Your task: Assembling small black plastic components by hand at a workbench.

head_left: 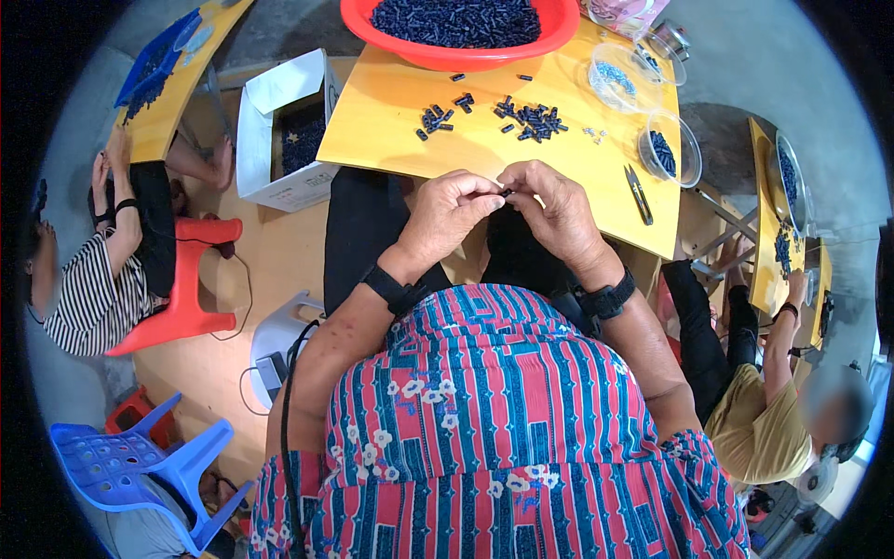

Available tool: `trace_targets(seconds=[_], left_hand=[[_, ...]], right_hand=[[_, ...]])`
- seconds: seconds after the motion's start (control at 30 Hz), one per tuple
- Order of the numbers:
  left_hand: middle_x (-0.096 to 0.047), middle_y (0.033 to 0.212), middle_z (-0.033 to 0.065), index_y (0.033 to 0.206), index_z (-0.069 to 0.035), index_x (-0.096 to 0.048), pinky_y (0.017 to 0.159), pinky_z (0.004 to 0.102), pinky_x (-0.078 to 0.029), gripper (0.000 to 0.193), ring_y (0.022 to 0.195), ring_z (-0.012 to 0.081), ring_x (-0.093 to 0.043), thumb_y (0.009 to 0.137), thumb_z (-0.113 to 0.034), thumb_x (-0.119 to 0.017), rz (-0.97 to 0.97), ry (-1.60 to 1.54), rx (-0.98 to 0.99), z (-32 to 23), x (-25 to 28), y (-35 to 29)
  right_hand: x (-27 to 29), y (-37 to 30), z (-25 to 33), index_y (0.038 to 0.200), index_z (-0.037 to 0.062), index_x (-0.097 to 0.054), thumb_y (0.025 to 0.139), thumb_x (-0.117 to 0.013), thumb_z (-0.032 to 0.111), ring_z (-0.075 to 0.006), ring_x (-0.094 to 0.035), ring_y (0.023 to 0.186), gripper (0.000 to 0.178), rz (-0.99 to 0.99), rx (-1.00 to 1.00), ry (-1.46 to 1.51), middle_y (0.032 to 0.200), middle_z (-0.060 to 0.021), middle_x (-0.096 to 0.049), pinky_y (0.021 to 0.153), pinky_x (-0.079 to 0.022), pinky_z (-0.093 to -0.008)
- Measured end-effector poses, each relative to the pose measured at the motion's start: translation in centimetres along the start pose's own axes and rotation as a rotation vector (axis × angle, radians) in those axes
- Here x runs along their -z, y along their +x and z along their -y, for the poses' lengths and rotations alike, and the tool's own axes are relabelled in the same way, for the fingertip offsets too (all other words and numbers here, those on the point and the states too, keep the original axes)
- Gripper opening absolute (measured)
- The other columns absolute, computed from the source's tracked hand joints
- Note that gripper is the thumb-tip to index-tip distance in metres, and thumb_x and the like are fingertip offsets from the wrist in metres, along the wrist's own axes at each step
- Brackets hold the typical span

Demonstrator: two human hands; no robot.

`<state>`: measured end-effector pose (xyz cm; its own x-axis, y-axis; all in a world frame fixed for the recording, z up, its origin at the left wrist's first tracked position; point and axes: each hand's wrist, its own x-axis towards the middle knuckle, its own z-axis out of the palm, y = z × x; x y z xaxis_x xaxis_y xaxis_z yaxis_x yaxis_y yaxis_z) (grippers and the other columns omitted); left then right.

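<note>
Pinching dark piece point(507, 193): left hand point(447, 220), right hand point(561, 216); box point(291, 189) (print illegible).

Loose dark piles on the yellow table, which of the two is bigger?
The right pile, beyond your right hand: it has more pieces and spreads wider than the left pile, beyond your left hand.
</note>
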<state>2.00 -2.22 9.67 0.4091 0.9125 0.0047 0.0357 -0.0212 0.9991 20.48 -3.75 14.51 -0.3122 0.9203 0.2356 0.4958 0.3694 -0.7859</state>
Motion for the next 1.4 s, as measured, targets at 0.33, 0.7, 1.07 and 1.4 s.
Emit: trace_targets(seconds=[0.33, 0.7, 1.07, 1.4], left_hand=[[-0.065, 0.090, -0.0005, 0.100, 0.002, -0.066, 0.075, 0.0209, -0.046, 0.016, 0.083, 0.0045, -0.055, 0.093, -0.012, -0.062, 0.016, -0.136, 0.002, -0.7, -0.4, -0.2], [-0.066, 0.089, 0.0009, 0.100, 0.003, -0.066, 0.075, 0.0209, -0.046, 0.015, 0.083, 0.0052, -0.056, 0.092, -0.010, -0.062, 0.028, -0.217, 0.039, -1.4, -1.0, 0.2], [-0.065, 0.086, 0.0002, 0.095, 0.001, -0.066, 0.072, 0.0202, -0.048, 0.010, 0.079, 0.0049, -0.058, 0.087, -0.005, -0.068, -0.061, -0.227, -0.010, -1.3, -1.8, 0.7], [-0.065, 0.081, -0.0012, 0.091, 0.001, -0.070, 0.065, 0.0186, -0.045, 0.009, 0.072, 0.0035, -0.055, 0.083, -0.003, -0.071, -0.115, 0.007, -0.035, -4.1, -4.2, 3.1]], right_hand=[[-0.5, -0.5, -1.5, 0.108, 0.0013, -0.066, 0.083, -0.065, -0.005, -0.0123, -0.064, 0.081, 0.026, -0.083, -0.262, 0.436, 0.088, -0.0050, -0.064, 0.075, -0.054, -0.0248], [0.4, -0.5, -1.3, 0.100, -0.0025, -0.069, 0.082, -0.066, -0.003, -0.0139, -0.066, 0.080, 0.018, -0.093, -0.278, 0.420, 0.088, -0.0078, -0.065, 0.074, -0.054, -0.0246], [0.9, -0.8, -1.6, 0.096, -0.0018, -0.070, 0.083, -0.067, -0.001, -0.0139, -0.065, 0.080, 0.013, -0.113, -0.300, 0.415, 0.088, -0.0076, -0.065, 0.074, -0.053, -0.0251], [4.9, 0.0, -2.2, 0.090, 0.0033, -0.071, 0.080, -0.070, 0.005, -0.0199, -0.064, 0.078, 0.010, -0.129, -0.143, 0.252, 0.082, -0.0094, -0.066, 0.072, -0.050, -0.0291]])
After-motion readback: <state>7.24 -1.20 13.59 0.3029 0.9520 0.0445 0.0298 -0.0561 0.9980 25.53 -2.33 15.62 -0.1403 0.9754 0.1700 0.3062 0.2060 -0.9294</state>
